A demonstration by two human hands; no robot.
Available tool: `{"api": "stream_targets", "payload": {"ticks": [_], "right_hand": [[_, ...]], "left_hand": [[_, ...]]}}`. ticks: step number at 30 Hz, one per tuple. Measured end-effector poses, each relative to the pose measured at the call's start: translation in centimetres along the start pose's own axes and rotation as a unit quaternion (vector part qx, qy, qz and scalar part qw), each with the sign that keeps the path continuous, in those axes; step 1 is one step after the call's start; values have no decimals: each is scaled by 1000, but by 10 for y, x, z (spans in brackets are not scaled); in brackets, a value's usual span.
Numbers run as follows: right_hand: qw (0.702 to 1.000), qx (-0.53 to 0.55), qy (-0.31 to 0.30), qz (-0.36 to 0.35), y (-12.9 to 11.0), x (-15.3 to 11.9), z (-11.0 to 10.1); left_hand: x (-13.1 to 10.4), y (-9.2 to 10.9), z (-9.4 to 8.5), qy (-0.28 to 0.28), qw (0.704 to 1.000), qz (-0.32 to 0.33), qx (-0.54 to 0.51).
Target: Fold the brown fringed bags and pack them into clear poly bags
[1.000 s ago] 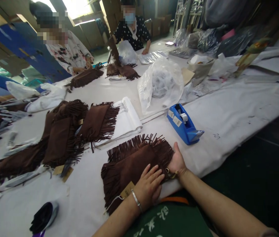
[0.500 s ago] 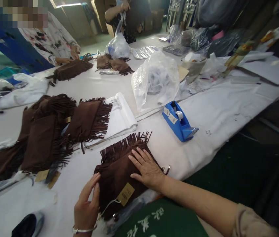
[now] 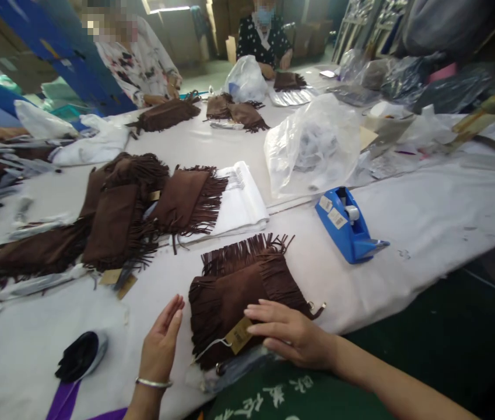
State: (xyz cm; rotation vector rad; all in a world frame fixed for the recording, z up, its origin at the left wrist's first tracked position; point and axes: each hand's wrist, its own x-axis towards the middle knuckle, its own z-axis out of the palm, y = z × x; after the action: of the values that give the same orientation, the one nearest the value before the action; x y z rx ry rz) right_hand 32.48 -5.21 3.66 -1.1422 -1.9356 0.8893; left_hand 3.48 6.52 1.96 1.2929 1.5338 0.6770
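Note:
A dark brown fringed bag (image 3: 230, 297) lies flat on the white-covered table before me, its fringe spread along the far edge and the sides. A tan paper tag (image 3: 238, 335) on a white string rests on its near part. My right hand (image 3: 295, 332) is over the bag's near right part with fingers stretched out, the fingertips by the tag; whether they press on it I cannot tell. My left hand (image 3: 160, 344), wearing a bangle, stands just left of the bag, fingers straight and apart from it. Both hands hold nothing.
A blue tape dispenser (image 3: 347, 227) stands right of the bag. More brown fringed bags (image 3: 111, 227) and folded white sheets (image 3: 242, 195) lie to the left. Behind are a clear plastic bag (image 3: 312, 146) and co-workers across the table. A black item with purple ribbon (image 3: 63, 399) is near left.
My right hand has slid back from the bag's middle toward its near edge and the tag. My left hand has come away from the bag's left edge. The camera view has shifted left.

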Motion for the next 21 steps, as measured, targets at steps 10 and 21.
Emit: {"api": "stream_targets", "payload": {"ticks": [10,21], "right_hand": [[715,528,95,449,99,-15,-104],[608,646,-145,438,126,100,-91]], "left_hand": [[59,15,-24,-206,921,-235,-233],[139,38,22,-506,761,-306,-268]]}}
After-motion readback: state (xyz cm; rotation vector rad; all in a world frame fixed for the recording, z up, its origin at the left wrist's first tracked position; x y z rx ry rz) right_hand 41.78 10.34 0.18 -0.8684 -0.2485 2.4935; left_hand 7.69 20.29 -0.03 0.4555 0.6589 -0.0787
